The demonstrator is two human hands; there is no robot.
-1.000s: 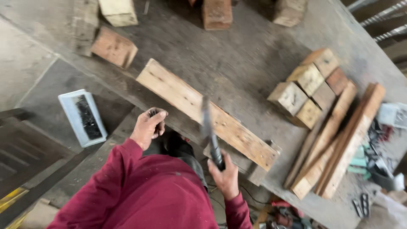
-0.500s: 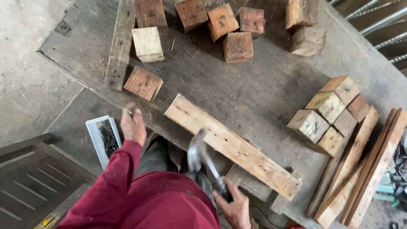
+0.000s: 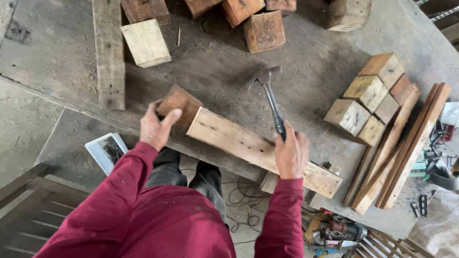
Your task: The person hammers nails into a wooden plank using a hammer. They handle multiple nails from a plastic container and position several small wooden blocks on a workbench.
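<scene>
- Near the front edge of the workbench (image 3: 306,71), the left hand (image 3: 155,128) had its fingers closed around a reddish wood block (image 3: 179,101), thumb on top, just beside the end of the long plank (image 3: 260,152).
- Right hand (image 3: 290,154) was wrapped tight on the grip of a hammer (image 3: 270,98), head raised over the bench, resting above the plank.
- Step in hand looked like placing the block against the plank; next would call for steadying it before any blow.
- White tray of nails (image 3: 106,152) lay below the bench edge.

The grey table (image 3: 306,62) carries a long plank (image 3: 239,143) at the centre, loose blocks (image 3: 263,31) at 12 o'clock, stacked blocks (image 3: 368,95) and slats (image 3: 406,148) at 3 o'clock.
</scene>
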